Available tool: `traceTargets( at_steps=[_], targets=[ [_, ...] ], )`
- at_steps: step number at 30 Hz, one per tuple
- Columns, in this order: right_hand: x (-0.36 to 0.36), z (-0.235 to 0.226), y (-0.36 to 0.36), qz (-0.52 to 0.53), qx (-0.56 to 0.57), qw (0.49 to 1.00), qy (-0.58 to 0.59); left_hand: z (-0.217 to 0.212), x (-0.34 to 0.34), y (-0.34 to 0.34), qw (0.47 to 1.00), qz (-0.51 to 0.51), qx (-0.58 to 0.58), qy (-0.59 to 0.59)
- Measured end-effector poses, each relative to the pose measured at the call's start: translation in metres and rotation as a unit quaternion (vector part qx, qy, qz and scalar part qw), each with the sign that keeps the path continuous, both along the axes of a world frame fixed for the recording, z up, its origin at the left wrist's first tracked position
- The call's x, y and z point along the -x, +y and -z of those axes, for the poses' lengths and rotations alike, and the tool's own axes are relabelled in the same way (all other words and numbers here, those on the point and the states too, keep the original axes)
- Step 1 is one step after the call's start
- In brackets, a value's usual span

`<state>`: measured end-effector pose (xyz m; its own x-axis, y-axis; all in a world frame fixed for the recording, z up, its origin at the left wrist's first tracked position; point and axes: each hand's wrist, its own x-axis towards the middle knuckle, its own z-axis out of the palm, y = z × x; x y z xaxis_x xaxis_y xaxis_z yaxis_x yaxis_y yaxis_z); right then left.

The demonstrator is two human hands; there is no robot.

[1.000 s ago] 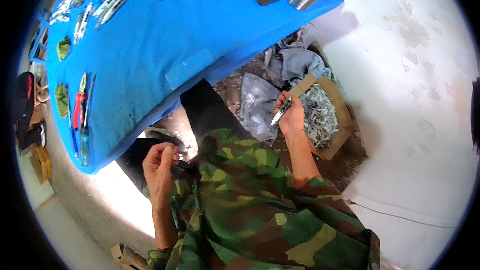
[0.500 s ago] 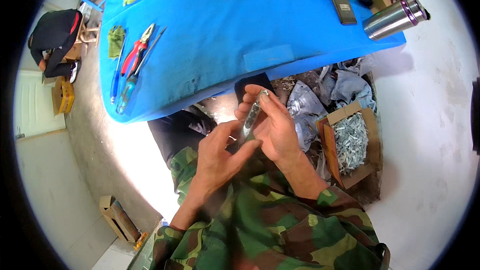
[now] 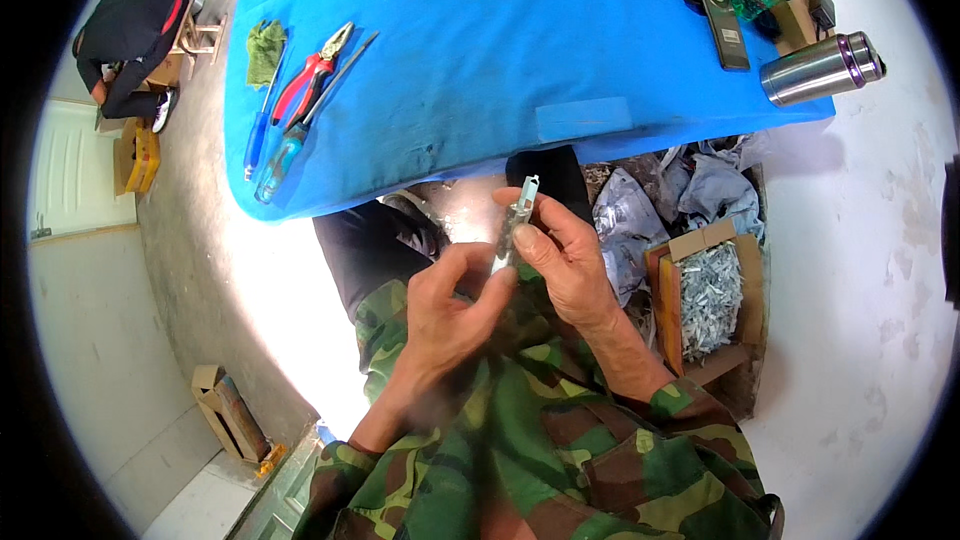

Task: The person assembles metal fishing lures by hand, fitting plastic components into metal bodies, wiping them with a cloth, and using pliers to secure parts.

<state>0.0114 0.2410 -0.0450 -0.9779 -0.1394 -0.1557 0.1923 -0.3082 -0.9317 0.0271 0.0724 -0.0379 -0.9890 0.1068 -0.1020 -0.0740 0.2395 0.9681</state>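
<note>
- slim silvery piece (image 3: pixel 514 224): lower end pinched by left hand (image 3: pixel 450 305), upper part clamped by right hand (image 3: pixel 572 268)
- red-handled pliers (image 3: pixel 318 64) laid near left edge of desk (image 3: pixel 450 60)

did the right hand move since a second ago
Yes: judged against the cardboard box, the right hand has moved left, away from the box and nearer the left hand.

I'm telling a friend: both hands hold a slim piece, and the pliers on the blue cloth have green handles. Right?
Not green: in the head view, the pliers on the blue cloth have red handles. Left hand and right hand do hold a slim piece.
</note>
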Motion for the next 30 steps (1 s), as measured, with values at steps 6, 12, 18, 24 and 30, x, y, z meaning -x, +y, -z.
traceTargets(
  at_steps=[6, 12, 18, 24, 30],
  targets=[
    [0.0, 0.004, 0.005, -0.044, -0.019, 0.999, -0.007, -0.002, 0.005, -0.019, 1.0, 0.009, -0.03, 0.001],
    [-0.003, 0.01, -0.002, -0.077, 0.072, 0.994, -0.035, -0.011, 0.02, -0.03, 0.998, 0.045, -0.038, 0.031],
    [-0.008, 0.015, -0.004, -0.092, 0.1, 0.988, -0.073, -0.01, 0.023, -0.031, 0.994, 0.077, -0.032, 0.065],
    [-0.009, 0.009, -0.002, -0.107, 0.131, 0.977, -0.133, 0.0, 0.016, -0.033, 0.991, 0.043, -0.125, -0.021],
    [-0.009, 0.013, -0.005, -0.109, 0.168, 0.969, -0.146, 0.0, 0.017, -0.033, 0.992, 0.037, -0.12, -0.028]
  ],
)
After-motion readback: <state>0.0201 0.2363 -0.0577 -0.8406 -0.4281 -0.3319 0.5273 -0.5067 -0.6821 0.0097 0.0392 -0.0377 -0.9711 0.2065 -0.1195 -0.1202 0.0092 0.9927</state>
